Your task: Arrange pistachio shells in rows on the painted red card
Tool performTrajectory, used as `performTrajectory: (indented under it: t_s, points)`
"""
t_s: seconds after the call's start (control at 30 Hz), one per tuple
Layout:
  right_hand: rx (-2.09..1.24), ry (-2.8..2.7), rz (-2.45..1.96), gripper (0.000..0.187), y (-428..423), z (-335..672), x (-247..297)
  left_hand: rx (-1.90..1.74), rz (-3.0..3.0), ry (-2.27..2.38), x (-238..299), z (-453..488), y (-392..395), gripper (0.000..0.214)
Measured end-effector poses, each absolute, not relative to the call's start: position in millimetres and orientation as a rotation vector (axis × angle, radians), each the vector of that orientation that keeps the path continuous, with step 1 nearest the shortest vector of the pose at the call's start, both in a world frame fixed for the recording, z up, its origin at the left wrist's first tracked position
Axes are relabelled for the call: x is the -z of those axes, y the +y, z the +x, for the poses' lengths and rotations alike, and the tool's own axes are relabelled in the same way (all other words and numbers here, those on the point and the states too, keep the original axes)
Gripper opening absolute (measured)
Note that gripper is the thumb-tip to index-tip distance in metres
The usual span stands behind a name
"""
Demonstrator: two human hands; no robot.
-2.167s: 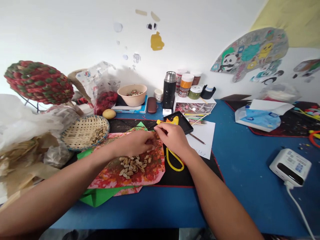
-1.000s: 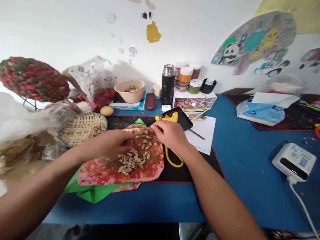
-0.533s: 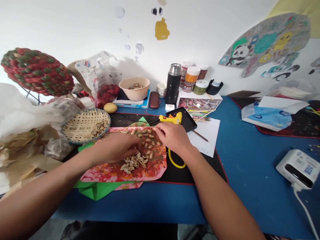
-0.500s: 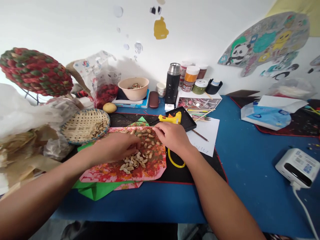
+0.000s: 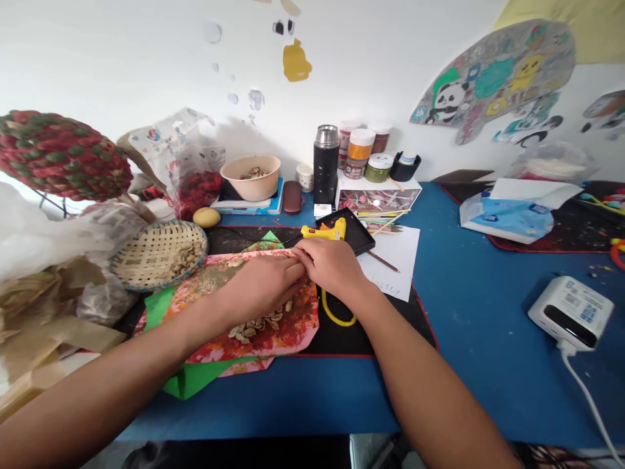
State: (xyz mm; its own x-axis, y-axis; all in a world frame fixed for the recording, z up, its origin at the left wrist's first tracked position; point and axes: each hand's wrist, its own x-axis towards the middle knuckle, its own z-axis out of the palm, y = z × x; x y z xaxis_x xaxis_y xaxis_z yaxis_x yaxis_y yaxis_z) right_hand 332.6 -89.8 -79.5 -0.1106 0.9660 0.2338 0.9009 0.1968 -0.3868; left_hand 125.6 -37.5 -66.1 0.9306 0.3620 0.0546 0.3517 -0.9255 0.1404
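Note:
My left hand (image 5: 266, 283) reaches over a red-and-pink painted sheet (image 5: 303, 329), its fingers curled and its fingertips meeting those of my right hand (image 5: 332, 264) near the sheet's far right corner. Both hands are closed; whatever they pinch is hidden between the fingers. Below my left hand lies a pile of peanut shells (image 5: 258, 326), partly covered by it. A few peanuts (image 5: 235, 263) show at the sheet's far side, and the others are behind my hand. Green paper (image 5: 195, 378) sticks out from under the sheet. Just beyond my right hand rests a yellow glue gun (image 5: 325, 230).
To the left stands a woven basket (image 5: 137, 254) with shells inside, beside a potato (image 5: 206, 217). A black thermos (image 5: 325, 166), a beige bowl (image 5: 251, 179) and paint jars (image 5: 361, 144) line the wall. At right are white paper (image 5: 405, 254) and a white charger (image 5: 571, 312).
My left hand has moved right and away from me, from the shell pile to my right hand's fingertips. It now covers most peanuts. The view has shifted slightly.

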Motion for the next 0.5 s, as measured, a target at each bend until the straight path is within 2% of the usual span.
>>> performTrajectory:
  t_s: [0.23, 0.5]
  points:
    - [-0.199, -2.065, -1.741, 0.033, -90.9, 329.2, 78.5, -0.101, 2.957, 0.409, 74.9, 114.4, -36.2, 0.016]
    - [-0.182, -2.09, -1.765, 0.034, -91.2, 328.2, 77.4, 0.07, 2.85, 0.535, 66.9, 116.0, -40.0, 0.018]
